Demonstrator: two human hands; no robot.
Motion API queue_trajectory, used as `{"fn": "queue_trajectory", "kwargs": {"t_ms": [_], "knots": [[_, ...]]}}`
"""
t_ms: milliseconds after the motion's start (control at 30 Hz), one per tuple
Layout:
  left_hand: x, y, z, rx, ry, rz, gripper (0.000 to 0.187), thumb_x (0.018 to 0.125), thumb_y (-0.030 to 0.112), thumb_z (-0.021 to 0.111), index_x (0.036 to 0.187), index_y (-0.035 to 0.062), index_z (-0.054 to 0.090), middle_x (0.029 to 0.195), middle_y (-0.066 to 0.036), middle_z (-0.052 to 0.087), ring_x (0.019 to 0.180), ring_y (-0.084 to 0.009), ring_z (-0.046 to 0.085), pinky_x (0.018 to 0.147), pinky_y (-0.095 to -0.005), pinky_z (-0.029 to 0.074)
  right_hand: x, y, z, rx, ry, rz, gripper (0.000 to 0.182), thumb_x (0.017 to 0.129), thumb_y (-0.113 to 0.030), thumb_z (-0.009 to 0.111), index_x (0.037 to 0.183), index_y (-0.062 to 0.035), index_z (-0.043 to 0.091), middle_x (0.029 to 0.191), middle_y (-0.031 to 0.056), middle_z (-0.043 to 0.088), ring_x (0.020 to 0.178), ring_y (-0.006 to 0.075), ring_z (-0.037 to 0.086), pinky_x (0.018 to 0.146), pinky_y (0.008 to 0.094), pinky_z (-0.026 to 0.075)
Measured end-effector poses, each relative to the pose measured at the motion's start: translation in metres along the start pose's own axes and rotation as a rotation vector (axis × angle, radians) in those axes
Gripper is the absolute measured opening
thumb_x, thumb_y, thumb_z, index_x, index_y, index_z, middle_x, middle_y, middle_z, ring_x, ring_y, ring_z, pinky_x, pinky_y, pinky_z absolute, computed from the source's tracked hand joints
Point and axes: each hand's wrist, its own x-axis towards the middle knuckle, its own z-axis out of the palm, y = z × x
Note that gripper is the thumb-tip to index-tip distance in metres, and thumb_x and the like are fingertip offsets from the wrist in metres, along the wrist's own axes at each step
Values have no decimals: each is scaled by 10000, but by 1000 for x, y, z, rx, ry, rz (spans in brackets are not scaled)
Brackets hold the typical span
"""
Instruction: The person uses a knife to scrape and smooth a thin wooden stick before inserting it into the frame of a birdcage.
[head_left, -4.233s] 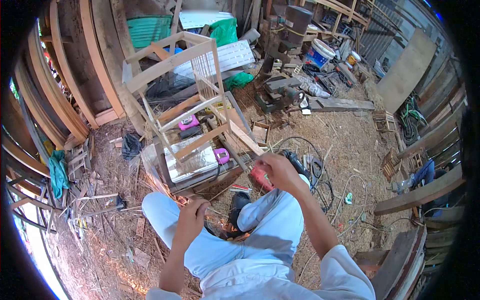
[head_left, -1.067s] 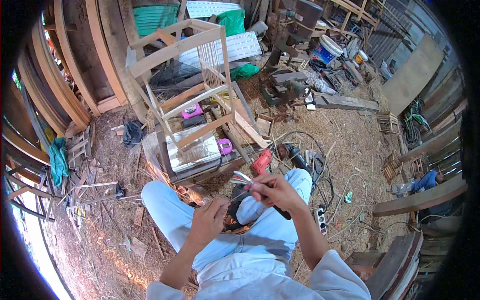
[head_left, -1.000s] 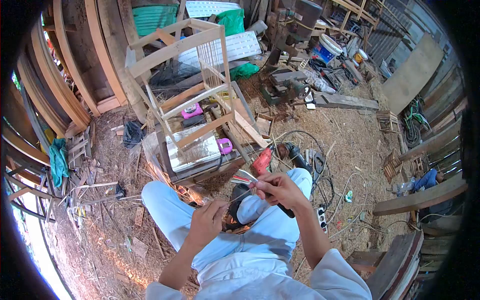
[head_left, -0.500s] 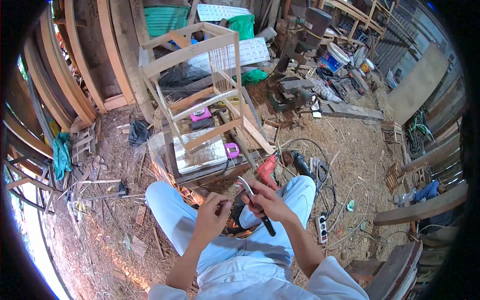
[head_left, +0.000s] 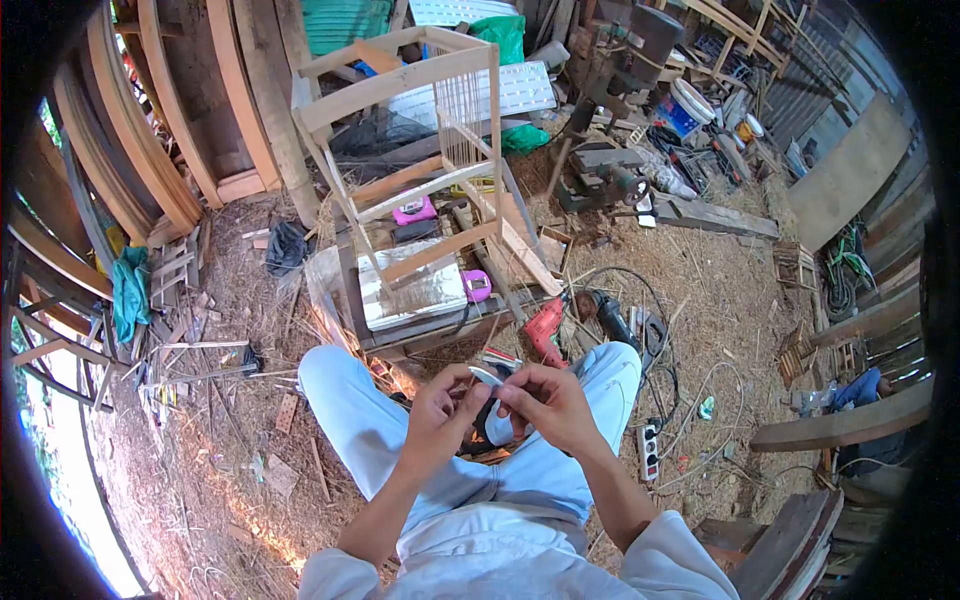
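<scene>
In front of my lap, my right hand is closed around a knife. Its pale blade points up and left, and the fingers cover its dark handle. My left hand is at the blade, its thumb and fingers pinched together near the tip. Whatever those left fingers hold, if anything, is too small or hidden to name. Just beyond the hands, a red power tool lies by the low bench. On that bench stands a wooden chair frame with thin strands strung along one side.
A purple tape measure and a pink-purple item lie on the bench. A dark corded power tool is to its right. Near my right knee is a white power strip. A bench vise stands farther back. Shavings cover the floor.
My hands have come together, with the left fingers now at the blade. The knife has turned, so its handle is hidden by my right hand. The view has shifted slightly.
</scene>
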Motion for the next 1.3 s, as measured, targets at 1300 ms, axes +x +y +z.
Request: {"fn": "queue_trajectory", "kwargs": {"t_ms": [1300], "knots": [[1, -26, 8, 53, -96, -110, 132, 942, 110, 477, 988, 9, 550, 684, 11, 490, 592, -50, 427, 516, -195, 346, 20, 25, -4, -996, 366, -483, 156, 605, -85, 689, 697, -118, 568, 602, 84, 587, 575, 273, 599, 494, 375, 448]]}}
